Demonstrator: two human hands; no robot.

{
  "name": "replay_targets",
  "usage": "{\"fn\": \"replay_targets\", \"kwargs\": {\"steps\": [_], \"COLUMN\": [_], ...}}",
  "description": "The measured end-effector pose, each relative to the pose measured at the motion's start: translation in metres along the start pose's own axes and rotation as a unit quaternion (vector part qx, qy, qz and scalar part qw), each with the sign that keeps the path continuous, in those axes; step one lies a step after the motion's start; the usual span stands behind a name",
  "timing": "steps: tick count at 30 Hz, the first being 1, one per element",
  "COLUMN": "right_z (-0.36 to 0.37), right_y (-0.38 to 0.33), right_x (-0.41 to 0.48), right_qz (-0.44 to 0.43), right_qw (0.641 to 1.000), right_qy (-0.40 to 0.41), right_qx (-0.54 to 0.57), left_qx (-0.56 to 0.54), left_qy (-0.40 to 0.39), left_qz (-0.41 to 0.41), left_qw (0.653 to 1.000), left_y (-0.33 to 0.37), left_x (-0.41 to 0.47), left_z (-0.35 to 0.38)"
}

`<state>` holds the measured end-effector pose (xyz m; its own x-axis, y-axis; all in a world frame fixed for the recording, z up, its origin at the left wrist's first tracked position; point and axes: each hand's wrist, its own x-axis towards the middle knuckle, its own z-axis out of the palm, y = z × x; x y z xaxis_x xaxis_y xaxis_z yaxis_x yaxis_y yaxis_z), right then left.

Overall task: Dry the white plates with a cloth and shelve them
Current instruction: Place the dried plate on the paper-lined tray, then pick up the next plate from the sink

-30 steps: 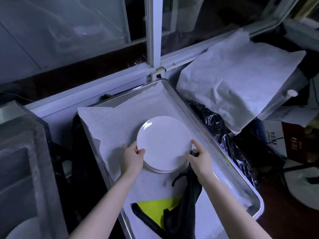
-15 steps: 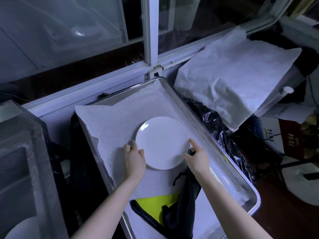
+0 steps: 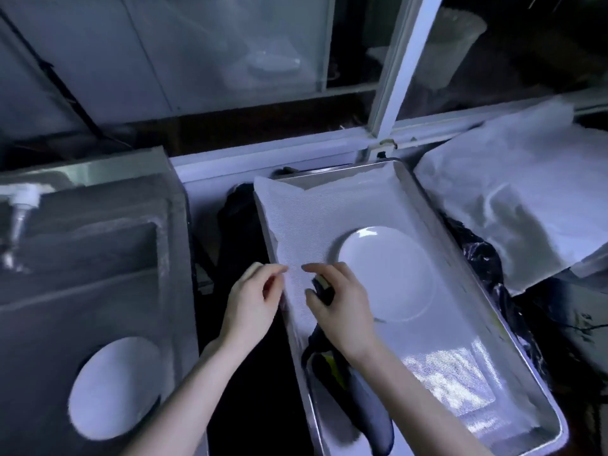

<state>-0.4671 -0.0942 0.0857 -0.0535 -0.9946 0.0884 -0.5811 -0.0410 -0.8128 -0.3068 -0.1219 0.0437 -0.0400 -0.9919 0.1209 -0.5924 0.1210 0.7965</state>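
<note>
Off the plate (image 3: pixel 388 274), left hand (image 3: pixel 253 294) withdrew; right hand (image 3: pixel 342 304) grips cloth (image 3: pixel 368 416).

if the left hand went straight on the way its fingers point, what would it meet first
Probably the right hand, which grips the dark cloth: the left hand points rightward across the tray rim at its fingertips. Depth is unclear.

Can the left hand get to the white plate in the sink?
Probably yes: the left hand is empty, and the plate lies uncovered in the sink on that side, with nothing between them.
</note>
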Motion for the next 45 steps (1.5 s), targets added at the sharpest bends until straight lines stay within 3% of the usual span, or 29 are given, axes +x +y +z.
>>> {"fn": "replay_targets", "kwargs": {"steps": [6,11,18,24,30,34,42,45], "right_z": [0.096,0.185,0.324,0.415,0.453,0.463,0.474,0.476], "right_y": [-0.079,-0.123,-0.133,-0.098,-0.054,-0.036,-0.017,-0.014], "right_x": [-0.008,-0.022,-0.024,-0.028,-0.016,-0.013,-0.016,-0.018], "right_qz": [-0.125,-0.147,-0.094,-0.056,0.013,0.055,0.149,0.171], "right_qw": [0.983,0.966,0.919,0.870,0.838,0.832,0.823,0.820], "right_qy": [-0.134,-0.212,-0.342,-0.401,-0.415,-0.420,-0.419,-0.425], "right_qx": [-0.003,-0.029,-0.172,-0.281,-0.355,-0.358,-0.353,-0.343], "left_qx": [0.092,0.177,0.224,0.290,0.312,0.301,0.118,0.068], "left_qy": [0.083,0.096,-0.019,-0.131,-0.203,-0.221,-0.121,-0.098], "left_qz": [-0.051,-0.138,-0.263,-0.264,-0.292,-0.316,-0.414,-0.444], "left_qw": [0.991,0.970,0.938,0.910,0.881,0.872,0.894,0.888], "left_y": [-0.061,-0.142,-0.250,-0.336,-0.408,-0.431,-0.448,-0.453], "left_x": [-0.046,-0.093,-0.136,-0.153,-0.155,-0.155,-0.160,-0.159], "left_z": [-0.109,-0.185,-0.237,-0.242,-0.223,-0.211,-0.203,-0.203]}}
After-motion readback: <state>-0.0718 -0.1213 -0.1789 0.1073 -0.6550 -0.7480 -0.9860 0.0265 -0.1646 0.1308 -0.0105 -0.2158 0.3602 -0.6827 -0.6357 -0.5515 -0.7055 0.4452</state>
